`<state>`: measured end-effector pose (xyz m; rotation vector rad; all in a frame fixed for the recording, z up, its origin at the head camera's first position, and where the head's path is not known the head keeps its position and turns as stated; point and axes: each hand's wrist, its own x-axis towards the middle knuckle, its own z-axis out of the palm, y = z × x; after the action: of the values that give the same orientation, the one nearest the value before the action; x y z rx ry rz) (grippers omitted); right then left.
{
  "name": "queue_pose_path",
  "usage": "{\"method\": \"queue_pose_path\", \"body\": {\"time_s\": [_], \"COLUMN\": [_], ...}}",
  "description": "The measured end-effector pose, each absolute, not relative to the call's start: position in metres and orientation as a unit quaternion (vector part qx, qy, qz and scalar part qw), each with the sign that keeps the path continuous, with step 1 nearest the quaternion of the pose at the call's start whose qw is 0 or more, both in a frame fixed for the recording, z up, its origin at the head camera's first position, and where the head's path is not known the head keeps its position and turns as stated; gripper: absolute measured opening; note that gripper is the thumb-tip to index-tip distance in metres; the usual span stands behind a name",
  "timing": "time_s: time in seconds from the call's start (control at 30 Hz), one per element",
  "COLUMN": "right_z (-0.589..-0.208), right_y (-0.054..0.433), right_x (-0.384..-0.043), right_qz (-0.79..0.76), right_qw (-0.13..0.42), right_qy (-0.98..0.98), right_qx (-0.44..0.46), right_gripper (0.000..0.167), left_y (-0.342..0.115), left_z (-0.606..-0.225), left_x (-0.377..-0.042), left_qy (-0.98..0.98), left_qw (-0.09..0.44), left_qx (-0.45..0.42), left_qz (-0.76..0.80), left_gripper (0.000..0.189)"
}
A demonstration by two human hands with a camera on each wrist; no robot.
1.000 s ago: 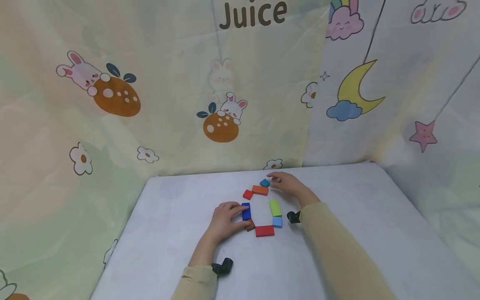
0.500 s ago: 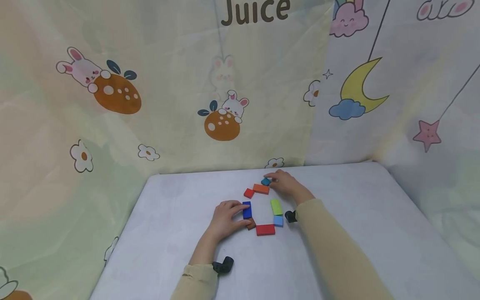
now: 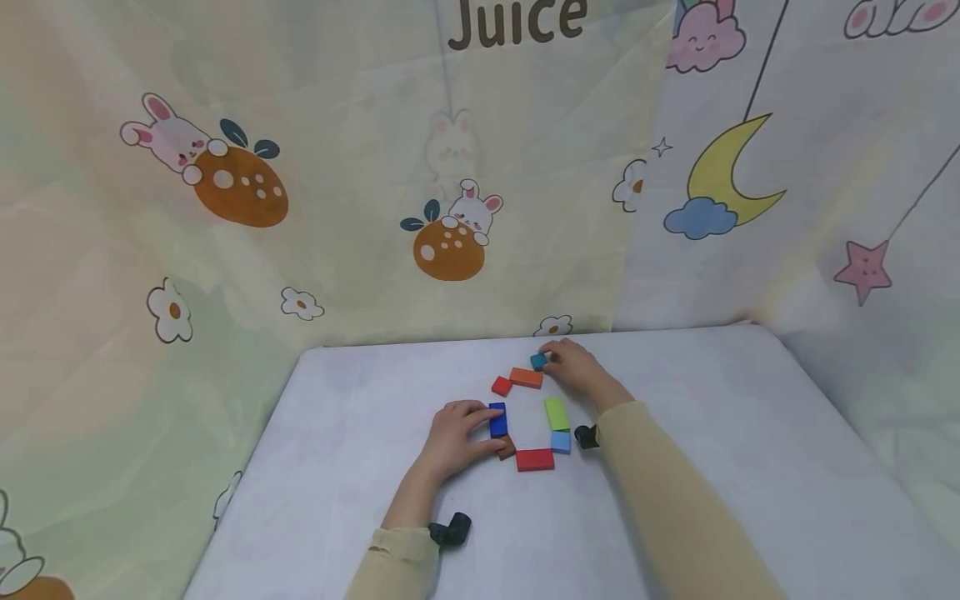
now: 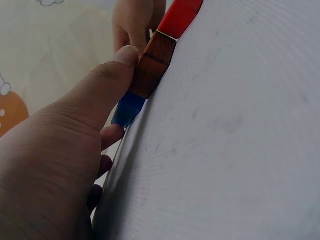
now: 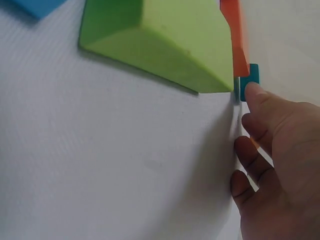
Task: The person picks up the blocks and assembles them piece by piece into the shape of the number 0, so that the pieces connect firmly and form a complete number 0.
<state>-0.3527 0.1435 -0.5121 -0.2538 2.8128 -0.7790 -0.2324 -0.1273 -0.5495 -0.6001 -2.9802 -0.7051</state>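
In the head view, my left hand (image 3: 454, 439) rests beside a dark blue block (image 3: 498, 420) and a brown block (image 3: 506, 447). The thumb touches the brown block (image 4: 154, 65), while the index finger reaches to the blue block (image 4: 129, 108). Farther back, my right hand (image 3: 579, 373) pinches a small teal block (image 3: 537, 362) between thumb and index finger. In the right wrist view, the thumb lies against that teal block (image 5: 250, 80), with the other fingers loosely curled. Just left of it lies an orange block (image 3: 527, 378), then a small red block (image 3: 502, 386).
A longer red block (image 3: 536, 460), a light blue block (image 3: 561, 442) and a lime green block (image 3: 557, 414) continue the loose ring on the white table (image 3: 360, 467). A printed cloth (image 3: 345, 200) hangs behind the table's back edge.
My right hand's fingers have come down around the teal block, which has turned and shifted slightly away from the orange one. My left hand stays at the blue and brown blocks.
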Motion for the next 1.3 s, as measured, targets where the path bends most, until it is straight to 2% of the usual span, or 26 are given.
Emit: {"method": "queue_pose_path", "body": {"time_s": [0.37, 0.93, 1.3], "right_z": [-0.504, -0.501, -0.506], "right_y": [0.166, 0.171, 0.175], "right_x": [-0.341, -0.326, -0.331], "right_qz": [-0.303, -0.306, -0.305], "right_qw": [0.094, 0.153, 0.168], "right_qy": [0.939, 0.918, 0.917], "right_qx": [-0.133, -0.202, -0.194], "right_gripper": [0.037, 0.032, 0.033], "left_y": [-0.127, -0.128, -0.128], "left_z": [-0.547, -0.549, -0.549], "left_x": [-0.233, -0.235, -0.236], "left_qy": [-0.956, -0.954, -0.956], "left_qw": [0.010, 0.007, 0.006], "left_qx": [-0.194, -0.194, -0.195], "left_qz": [-0.220, -0.227, -0.221], "left_gripper": [0.062, 0.062, 0.062]}}
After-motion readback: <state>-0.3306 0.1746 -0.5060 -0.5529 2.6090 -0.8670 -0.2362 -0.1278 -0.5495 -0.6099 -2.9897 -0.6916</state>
